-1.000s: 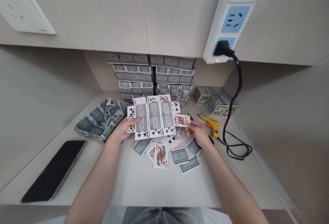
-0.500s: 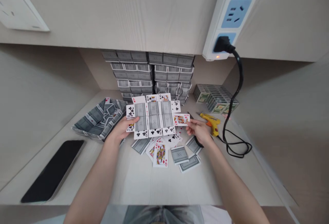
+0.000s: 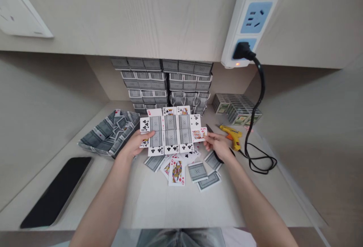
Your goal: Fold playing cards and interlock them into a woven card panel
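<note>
My left hand (image 3: 135,144) is closed on the left edge of a flat panel of joined playing cards (image 3: 171,133), thumb on top. Grey patterned backs fill the panel's middle, while card faces stick out around its rim. At the panel's right side, my right hand (image 3: 217,145) pinches the end of a king playing card (image 3: 197,135) with red marks. That card's inner end meets the panel's lower right edge; whether it is fixed there I cannot tell. Below lie a queen of diamonds (image 3: 177,172), other loose face-up cards and several grey-backed folded cards (image 3: 197,172).
A tray made of cards (image 3: 96,147) and a black phone (image 3: 56,192) are at left. Stacked card boxes (image 3: 146,84) stand behind. To the right are a yellow glue gun (image 3: 231,133), its cable, card blocks (image 3: 241,109) and partly hidden black scissors (image 3: 209,128). A power strip (image 3: 255,17) hangs above.
The king card has moved left, closer against the panel, with my right hand following it. The panel sits slightly lower in view; my left hand keeps its grip.
</note>
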A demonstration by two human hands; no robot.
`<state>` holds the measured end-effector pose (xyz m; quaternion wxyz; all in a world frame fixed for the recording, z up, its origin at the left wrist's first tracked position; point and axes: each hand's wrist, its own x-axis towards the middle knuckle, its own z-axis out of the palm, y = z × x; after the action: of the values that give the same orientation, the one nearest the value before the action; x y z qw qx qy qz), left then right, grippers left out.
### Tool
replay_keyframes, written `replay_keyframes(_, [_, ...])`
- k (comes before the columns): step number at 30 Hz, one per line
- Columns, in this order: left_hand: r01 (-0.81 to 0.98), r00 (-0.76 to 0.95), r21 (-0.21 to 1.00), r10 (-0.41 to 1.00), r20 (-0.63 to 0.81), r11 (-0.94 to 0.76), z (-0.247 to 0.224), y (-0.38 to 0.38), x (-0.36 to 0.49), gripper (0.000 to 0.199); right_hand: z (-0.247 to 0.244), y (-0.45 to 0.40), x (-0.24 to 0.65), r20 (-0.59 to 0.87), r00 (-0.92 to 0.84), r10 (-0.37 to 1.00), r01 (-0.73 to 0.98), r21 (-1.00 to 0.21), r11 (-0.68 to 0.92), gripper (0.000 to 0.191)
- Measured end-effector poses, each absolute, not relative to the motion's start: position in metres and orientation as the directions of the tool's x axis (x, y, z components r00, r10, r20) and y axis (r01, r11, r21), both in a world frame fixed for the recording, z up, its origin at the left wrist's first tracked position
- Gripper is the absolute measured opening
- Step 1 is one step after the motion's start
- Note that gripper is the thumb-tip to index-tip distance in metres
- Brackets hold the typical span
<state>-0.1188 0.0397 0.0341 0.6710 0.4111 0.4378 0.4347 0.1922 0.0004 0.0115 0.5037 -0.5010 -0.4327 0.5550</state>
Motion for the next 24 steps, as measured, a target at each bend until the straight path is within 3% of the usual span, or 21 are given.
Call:
replay_keyframes(16, [-0.197, 0.218, 0.935, 0.943, -0.251, 0.294, 0.033, 0.035, -0.105, 0.043, 0.022, -0.007, 0.175, -0.124, -0.057, 0.991, -0.036, -0.991, -0.126, 0.029])
replay_keyframes(24, [-0.222, 0.232, 0.932, 0.944, -0.235, 0.286, 0.03, 0.038, -0.109, 0.046, 0.022, -0.007, 0.174, -0.128, -0.073, 0.989, -0.104, -0.985, -0.135, 0.028])
